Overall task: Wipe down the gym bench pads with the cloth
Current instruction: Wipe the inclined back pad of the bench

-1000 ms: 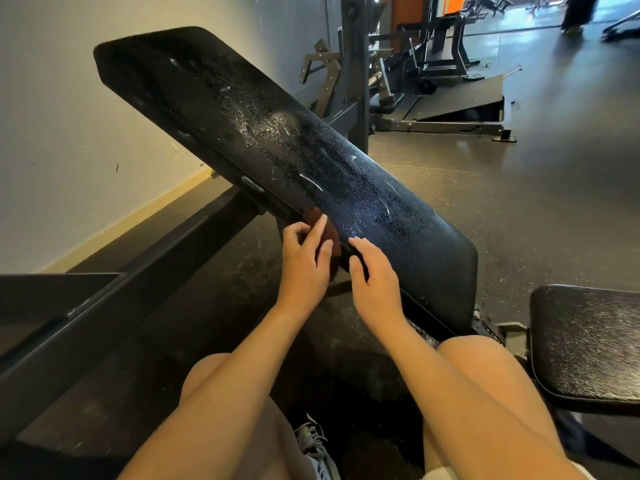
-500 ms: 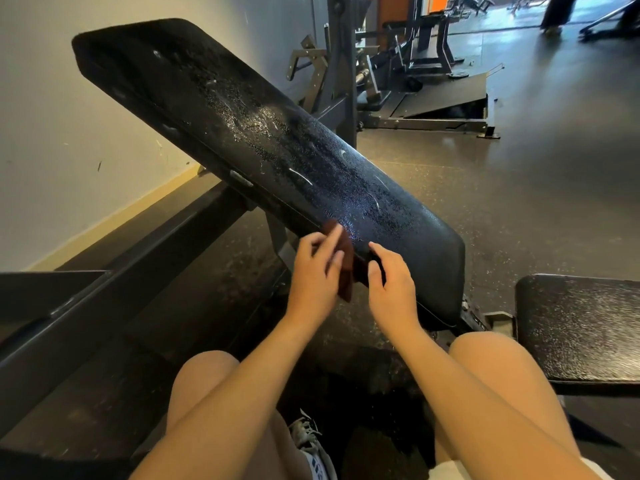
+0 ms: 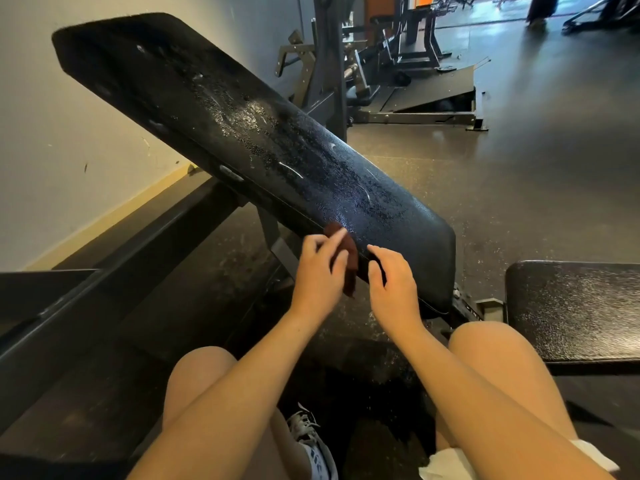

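One cloth point(image 3: 350, 259): dark red, draped over the tilted back pad's point(image 3: 259, 143) near edge.
Left hand point(image 3: 317, 273): fingers curled on the cloth, pressing it against that edge.
Right hand point(image 3: 393, 289): loosely bent fingers apart, tips touching the pad beside the cloth.

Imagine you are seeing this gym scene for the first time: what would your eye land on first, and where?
The long black padded backrest, tilted from upper left down to centre and speckled with wet droplets, dominates the view. At its lower edge the left hand holds a small reddish-brown cloth against the pad, and the right hand rests its fingertips beside it. A flat black seat pad sits at the right.
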`<state>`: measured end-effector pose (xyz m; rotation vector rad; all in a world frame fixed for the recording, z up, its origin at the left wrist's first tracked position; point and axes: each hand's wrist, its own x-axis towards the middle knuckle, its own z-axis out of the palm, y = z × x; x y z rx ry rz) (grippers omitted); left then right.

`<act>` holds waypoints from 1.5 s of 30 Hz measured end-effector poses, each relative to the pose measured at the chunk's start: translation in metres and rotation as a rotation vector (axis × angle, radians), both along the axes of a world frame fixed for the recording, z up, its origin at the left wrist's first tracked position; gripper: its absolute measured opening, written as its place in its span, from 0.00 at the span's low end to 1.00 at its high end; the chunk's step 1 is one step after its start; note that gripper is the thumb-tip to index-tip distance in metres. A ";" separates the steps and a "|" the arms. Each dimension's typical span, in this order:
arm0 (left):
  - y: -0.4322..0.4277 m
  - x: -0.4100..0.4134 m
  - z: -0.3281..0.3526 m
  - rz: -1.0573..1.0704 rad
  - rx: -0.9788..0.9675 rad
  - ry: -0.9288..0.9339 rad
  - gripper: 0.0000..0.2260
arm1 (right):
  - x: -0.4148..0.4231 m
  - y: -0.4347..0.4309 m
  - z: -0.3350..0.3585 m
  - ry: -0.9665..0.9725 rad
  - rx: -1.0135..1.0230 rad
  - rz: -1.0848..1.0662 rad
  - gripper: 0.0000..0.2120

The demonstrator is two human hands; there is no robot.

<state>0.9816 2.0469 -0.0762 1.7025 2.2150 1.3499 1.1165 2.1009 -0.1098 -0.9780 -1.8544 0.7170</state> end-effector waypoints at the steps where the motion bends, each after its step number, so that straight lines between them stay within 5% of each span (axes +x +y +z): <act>1: 0.002 -0.002 0.003 0.040 0.010 -0.020 0.19 | 0.006 0.002 -0.003 -0.020 0.003 -0.014 0.15; 13: 0.009 0.101 -0.050 -0.111 -0.183 -0.139 0.20 | 0.077 0.003 -0.039 -0.108 -0.106 -0.156 0.15; 21: 0.007 0.059 -0.031 0.001 -0.041 -0.093 0.21 | 0.080 -0.001 -0.048 -0.158 -0.099 -0.118 0.15; 25: 0.010 0.083 -0.045 -0.065 -0.133 -0.119 0.21 | 0.083 -0.003 -0.044 -0.172 -0.079 -0.116 0.15; 39: 0.001 0.104 -0.044 -0.306 -0.182 -0.547 0.17 | 0.090 -0.019 -0.018 0.080 -0.264 0.115 0.22; 42: 0.003 0.100 -0.038 -0.353 -0.195 -0.474 0.16 | 0.090 -0.011 -0.009 0.132 -0.242 -0.039 0.18; 45: 0.003 0.078 -0.038 -0.235 -0.070 -0.180 0.15 | 0.084 0.000 -0.007 0.190 -0.267 -0.209 0.19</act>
